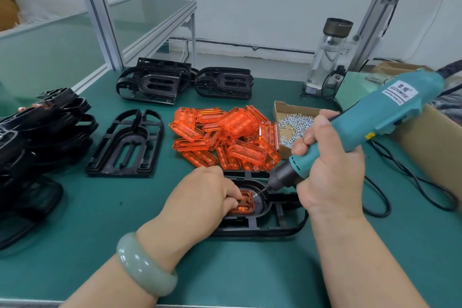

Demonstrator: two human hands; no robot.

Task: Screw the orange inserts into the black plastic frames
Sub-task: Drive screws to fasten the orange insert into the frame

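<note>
A black plastic frame lies on the green mat near the front edge. An orange insert sits in its oval recess. My left hand rests over the frame, its fingertips curled down onto the insert. My right hand grips a teal electric screwdriver, tilted, with its bit tip on a screw at the insert's right end. A heap of orange inserts lies behind the frame. A cardboard tray of screws stands to the heap's right.
A single black frame lies left of the heap; two stacks of frames stand at the back and a taller pile at far left. A glass bottle stands back right. The screwdriver's cable loops beside a cardboard box.
</note>
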